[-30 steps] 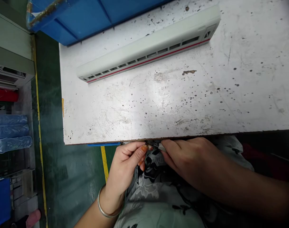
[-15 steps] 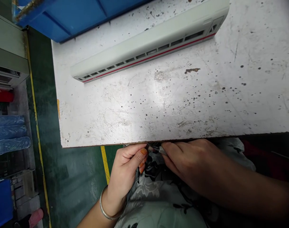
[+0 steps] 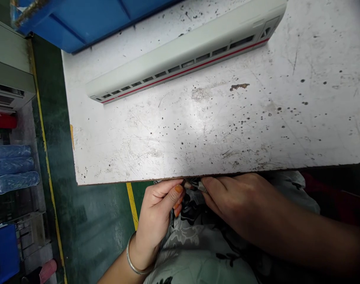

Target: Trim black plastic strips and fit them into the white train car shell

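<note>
Both my hands meet just below the near edge of the white table (image 3: 197, 150), over my lap. My left hand (image 3: 159, 213), with a metal bangle on the wrist, has its fingers curled and pinched on a small dark piece (image 3: 192, 184) that I cannot make out. My right hand (image 3: 239, 201) pinches the same small piece from the other side. A long white model train shell (image 3: 185, 59) with a red stripe and a row of windows lies diagonally across the far part of the table, away from both hands.
A blue bin (image 3: 88, 19) stands at the table's far left corner. To the left is green floor with a yellow line (image 3: 46, 157), shelving, and blue wrapped rolls (image 3: 11, 165). My patterned clothing (image 3: 197, 252) fills the bottom.
The view has shifted slightly, so the table and train shell sit a little further left and up. My hands stay pinched together at the table edge.
</note>
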Demonstrator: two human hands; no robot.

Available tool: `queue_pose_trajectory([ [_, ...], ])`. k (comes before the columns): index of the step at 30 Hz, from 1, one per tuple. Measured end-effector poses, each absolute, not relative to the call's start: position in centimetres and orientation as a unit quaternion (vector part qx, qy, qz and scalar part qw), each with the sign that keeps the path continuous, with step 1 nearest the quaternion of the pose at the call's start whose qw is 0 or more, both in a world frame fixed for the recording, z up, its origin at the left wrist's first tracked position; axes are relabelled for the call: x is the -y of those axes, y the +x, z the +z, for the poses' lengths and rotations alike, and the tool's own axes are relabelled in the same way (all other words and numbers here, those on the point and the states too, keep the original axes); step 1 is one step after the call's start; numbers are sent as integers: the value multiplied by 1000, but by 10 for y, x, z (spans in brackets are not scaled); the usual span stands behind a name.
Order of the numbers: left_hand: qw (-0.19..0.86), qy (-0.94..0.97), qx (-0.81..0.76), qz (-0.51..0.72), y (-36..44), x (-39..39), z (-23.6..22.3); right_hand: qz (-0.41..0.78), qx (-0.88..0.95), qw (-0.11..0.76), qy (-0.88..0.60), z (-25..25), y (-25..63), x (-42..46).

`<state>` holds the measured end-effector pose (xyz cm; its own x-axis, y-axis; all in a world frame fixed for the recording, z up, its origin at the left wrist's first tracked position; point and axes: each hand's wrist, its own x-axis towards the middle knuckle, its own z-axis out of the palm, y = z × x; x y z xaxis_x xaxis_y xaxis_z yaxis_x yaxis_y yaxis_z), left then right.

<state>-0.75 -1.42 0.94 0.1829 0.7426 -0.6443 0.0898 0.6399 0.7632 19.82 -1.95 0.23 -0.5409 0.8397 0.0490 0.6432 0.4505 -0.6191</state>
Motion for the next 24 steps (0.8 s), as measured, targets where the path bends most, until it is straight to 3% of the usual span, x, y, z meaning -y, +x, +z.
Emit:
queue_pose_trajectory([
  [6,681,348,-596,244,-7,16,8,284,831,184,-441,0,200,20],
  [16,674,347,-600,256,-4,17,7,304,849,112,-418,5,201,18],
  [24,674,344,-600,259,-5,18,7,271,829,195,-450,-2,198,22],
])
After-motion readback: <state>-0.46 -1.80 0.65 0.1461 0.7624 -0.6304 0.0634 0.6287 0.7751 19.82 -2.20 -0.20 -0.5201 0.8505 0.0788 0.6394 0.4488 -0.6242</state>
